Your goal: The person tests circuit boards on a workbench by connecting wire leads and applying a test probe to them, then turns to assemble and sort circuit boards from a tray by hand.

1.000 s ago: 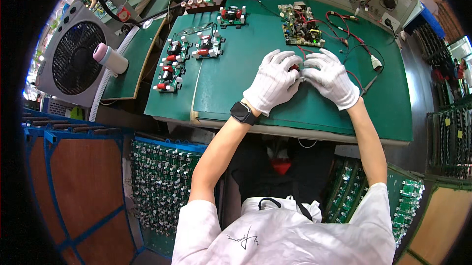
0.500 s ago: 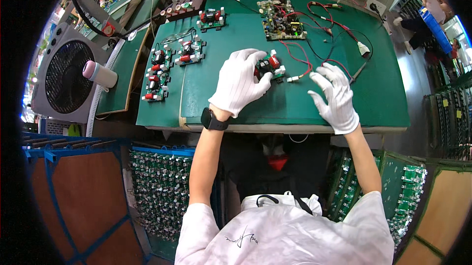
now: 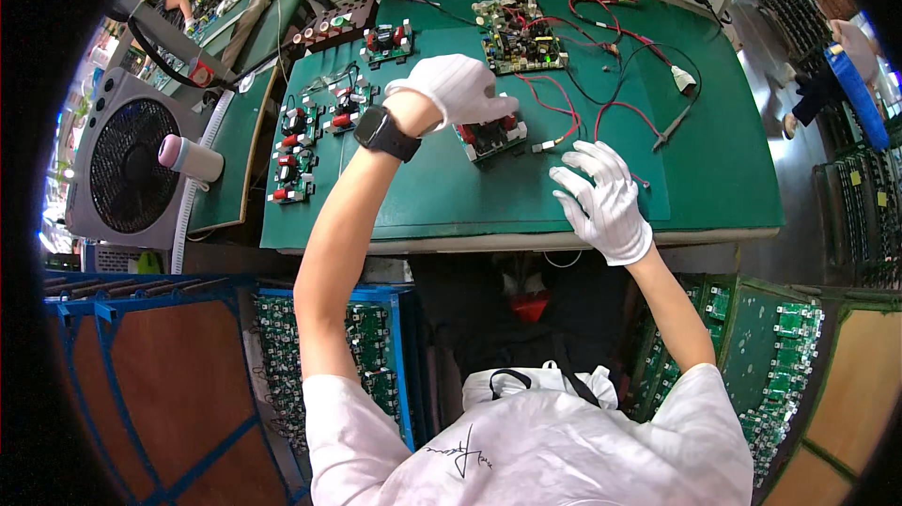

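My left hand (image 3: 455,91), in a white glove, reaches over the far side of a small green circuit board (image 3: 490,138) with red and black parts. Its fingers are closed at the board's upper edge, though the glove hides part of the grip. To the right, my gloved right hand (image 3: 603,203) hovers over the mat, fingers loosely bent and apart, holding nothing. Between the hands lies a white connector (image 3: 544,146) on red wires. Those wires run toward a larger populated circuit board (image 3: 521,36) farther back. A probe (image 3: 669,130) on a black lead rests beyond my right hand.
Several similar small boards (image 3: 293,166) lie at the left of the green mat (image 3: 423,191). A dark block holding round parts (image 3: 336,27) stands behind them. Left of the bench are a fan (image 3: 132,154) and a pink-capped bottle (image 3: 191,157). Racks of boards (image 3: 376,356) stand below.
My left hand has moved up and left, its wrist turning over the small board, which has shifted slightly left and been turned. My right hand has come down and left, nearer the bench's front edge.
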